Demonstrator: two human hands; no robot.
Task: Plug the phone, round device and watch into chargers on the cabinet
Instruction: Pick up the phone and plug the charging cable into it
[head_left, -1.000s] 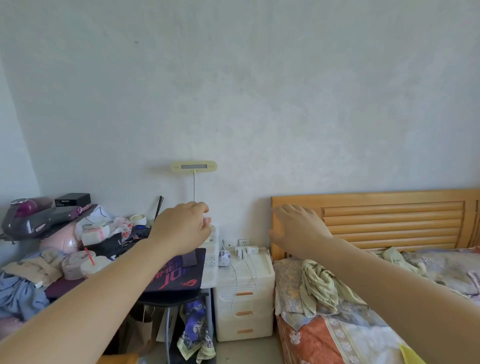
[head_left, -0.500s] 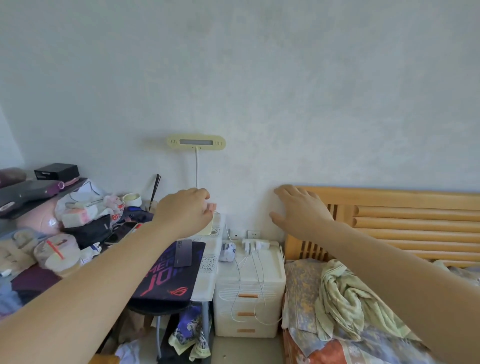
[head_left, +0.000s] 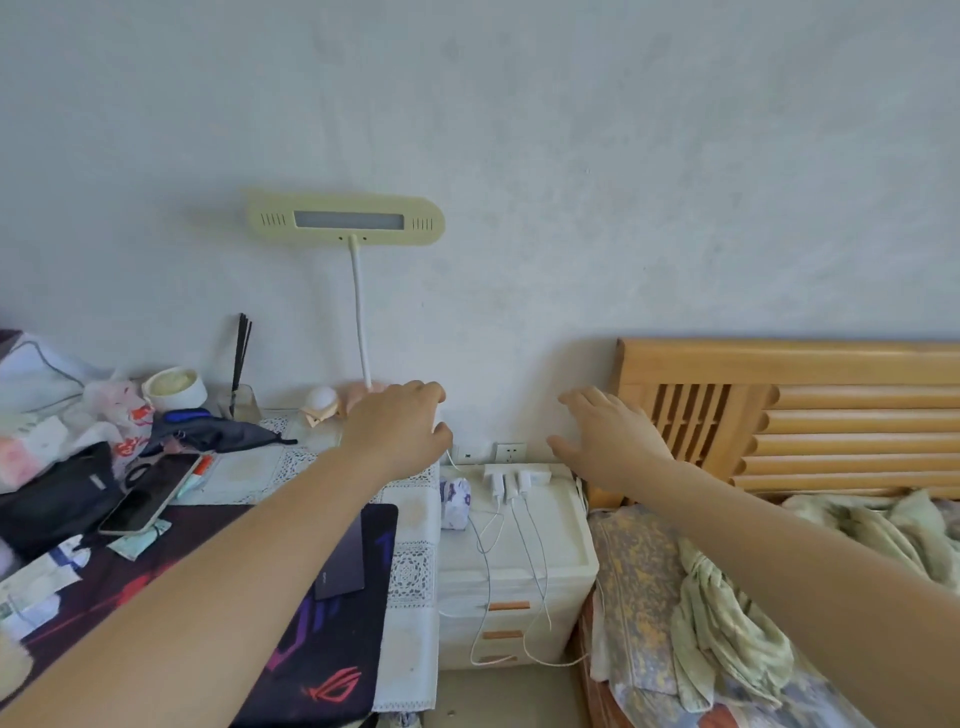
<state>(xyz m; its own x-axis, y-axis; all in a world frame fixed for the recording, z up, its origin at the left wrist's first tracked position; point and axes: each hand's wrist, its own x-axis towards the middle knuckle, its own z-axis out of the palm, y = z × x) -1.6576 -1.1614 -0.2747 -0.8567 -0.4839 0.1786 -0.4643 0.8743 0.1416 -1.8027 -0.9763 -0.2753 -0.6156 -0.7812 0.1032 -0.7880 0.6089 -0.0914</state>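
Observation:
A white drawer cabinet (head_left: 553, 525) stands between the desk and the bed. On its back edge lies a white power strip (head_left: 540, 472) with three white chargers (head_left: 506, 483) plugged in, and their cables (head_left: 488, 571) hang down the cabinet's front. A dark phone (head_left: 343, 564) lies on the black mouse pad (head_left: 322, 649), partly under my left forearm. A second phone (head_left: 148, 496) lies further left on the desk. My left hand (head_left: 400, 431) hovers over the desk's far right corner, fingers loosely curled, holding nothing. My right hand (head_left: 608, 441) hovers spread above the cabinet's right rear. I see no watch.
A yellow lamp (head_left: 345, 221) rises from the desk's back edge beside a small white round figure (head_left: 321, 401). The desk's left side holds clutter (head_left: 78, 457). A wooden headboard (head_left: 779, 410) and rumpled bedding (head_left: 727, 613) lie right. A purple-white packet (head_left: 454, 501) sits on the cabinet.
The view has come closer to the cabinet and tilted down. Both hands have stayed out in front, and my right hand has shifted from the headboard towards the cabinet.

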